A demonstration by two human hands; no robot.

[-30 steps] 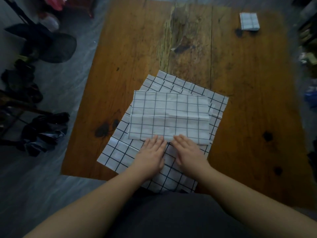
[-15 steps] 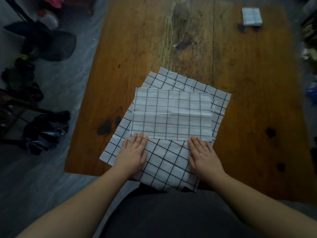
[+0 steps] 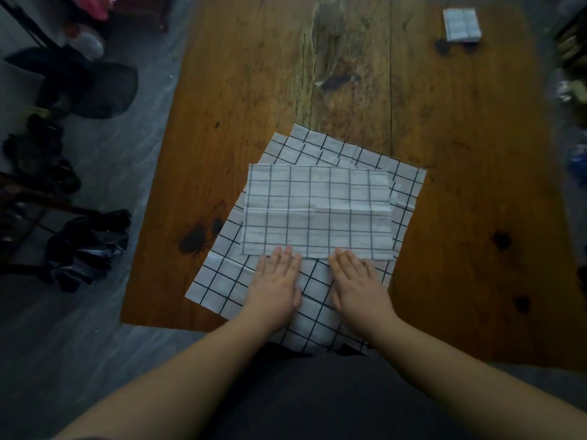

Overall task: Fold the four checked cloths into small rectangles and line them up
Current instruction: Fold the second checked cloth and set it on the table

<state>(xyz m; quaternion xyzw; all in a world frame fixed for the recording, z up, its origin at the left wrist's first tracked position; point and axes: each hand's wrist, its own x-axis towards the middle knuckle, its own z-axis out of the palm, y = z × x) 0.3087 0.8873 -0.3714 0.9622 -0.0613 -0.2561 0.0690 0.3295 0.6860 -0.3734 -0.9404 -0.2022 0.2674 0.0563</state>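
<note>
A white cloth with black checks, folded in half (image 3: 317, 214), lies on top of unfolded checked cloths (image 3: 222, 281) spread at the near side of the wooden table (image 3: 460, 185). My left hand (image 3: 274, 285) and my right hand (image 3: 359, 285) rest flat side by side on the cloths, fingertips touching the near edge of the folded one. Neither hand holds anything. One small folded checked cloth (image 3: 462, 24) sits at the table's far right corner.
The lower cloths hang over the table's near edge onto my lap. Dark shoes and bags (image 3: 85, 249) lie on the grey floor left of the table. Blurred clutter (image 3: 571, 74) stands at the right edge.
Over the last second my hands slid apart along the folded cloth's near edge, then came back toward the middle. The cloths have not shifted.
</note>
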